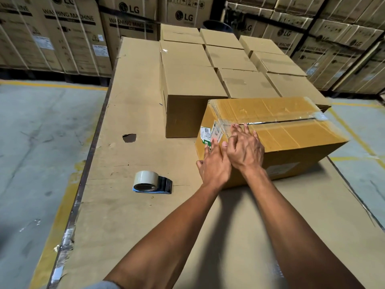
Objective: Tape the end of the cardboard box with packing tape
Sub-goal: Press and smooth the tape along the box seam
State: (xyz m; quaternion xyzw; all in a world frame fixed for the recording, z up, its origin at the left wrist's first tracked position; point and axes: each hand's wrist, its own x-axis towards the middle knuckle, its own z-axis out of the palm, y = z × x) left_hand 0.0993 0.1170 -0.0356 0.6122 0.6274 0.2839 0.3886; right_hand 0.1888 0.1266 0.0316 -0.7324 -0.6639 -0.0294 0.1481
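A yellowish cardboard box lies on the cardboard-covered table, its top seam running right with clear tape over it. My left hand lies flat against the box's near end face, over a white-and-green label. My right hand presses flat on the top edge at the near end of the seam, fingers spread. Neither hand holds anything. A roll of packing tape in a dark dispenser lies on the table, to the left of my hands.
Several plain brown boxes stand in rows behind the yellowish box. The table has a hole in its cardboard cover at the left. Large stacked appliance cartons line the back. Concrete floor with yellow lines lies on both sides.
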